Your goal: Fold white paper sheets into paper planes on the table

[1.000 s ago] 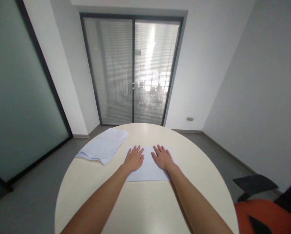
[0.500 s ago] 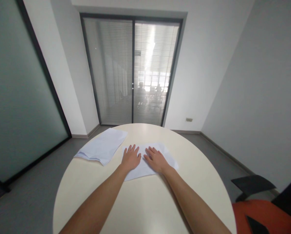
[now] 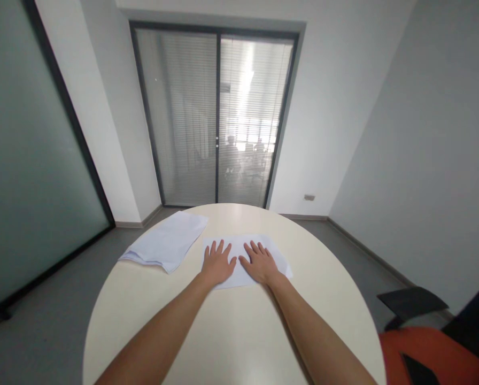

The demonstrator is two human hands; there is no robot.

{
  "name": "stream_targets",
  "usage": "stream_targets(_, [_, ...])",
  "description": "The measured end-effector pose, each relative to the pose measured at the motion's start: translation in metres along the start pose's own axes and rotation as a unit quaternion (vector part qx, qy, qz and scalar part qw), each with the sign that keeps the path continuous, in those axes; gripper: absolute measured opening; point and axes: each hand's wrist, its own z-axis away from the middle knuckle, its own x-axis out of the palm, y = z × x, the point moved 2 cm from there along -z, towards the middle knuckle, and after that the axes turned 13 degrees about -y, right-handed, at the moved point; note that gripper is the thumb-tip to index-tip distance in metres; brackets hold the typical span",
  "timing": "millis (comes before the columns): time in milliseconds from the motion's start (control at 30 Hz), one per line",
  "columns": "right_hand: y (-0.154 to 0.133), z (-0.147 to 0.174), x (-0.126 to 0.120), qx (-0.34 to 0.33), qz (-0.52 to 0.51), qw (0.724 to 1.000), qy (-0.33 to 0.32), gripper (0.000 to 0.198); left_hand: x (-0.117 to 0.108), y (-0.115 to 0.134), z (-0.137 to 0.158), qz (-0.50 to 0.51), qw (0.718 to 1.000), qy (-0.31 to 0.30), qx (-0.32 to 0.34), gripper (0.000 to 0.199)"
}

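A white cloth (image 3: 239,277) lies spread on the round table in front of me. My left hand (image 3: 217,264) rests flat on its left part, fingers stretched and spread. On its right part lies my right hand (image 3: 260,263), palm down with fingers apart. The two thumbs point toward each other with a small gap between them. Parts of the cloth are hidden beneath both hands. Further left, apart from my hands, is a second white cloth pile (image 3: 165,239), in layers, with its near edge uneven.
The round cream table (image 3: 223,331) fills the middle of the view. An orange chair (image 3: 427,347) with black armrests stands at the right. Beyond the table are glass doors (image 3: 217,117) with blinds, and a frosted glass panel (image 3: 35,160) is at the left.
My left hand has shifted slightly right and its fingers are more spread. The right hand's fingers have also spread and turned. The cloth's near left corner, seen sticking out before, no longer shows.
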Motion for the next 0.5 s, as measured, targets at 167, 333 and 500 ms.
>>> stream_targets(167, [0.023, -0.004, -0.005, 0.073, -0.011, 0.997, -0.001, 0.07, 0.0, -0.003, -0.001, 0.001, 1.0, -0.003, -0.008, 0.063])
stream_targets(333, [0.028, -0.003, -0.012, 0.124, 0.013, 0.99, 0.062, 0.07, 0.0, -0.003, -0.001, 0.004, 1.0, -0.004, -0.009, 0.063])
stream_targets(500, [-0.004, 0.001, -0.01, -0.037, -0.017, 0.995, 0.09, 0.061, 0.001, -0.002, -0.001, -0.003, 1.0, 0.01, -0.008, 0.058])
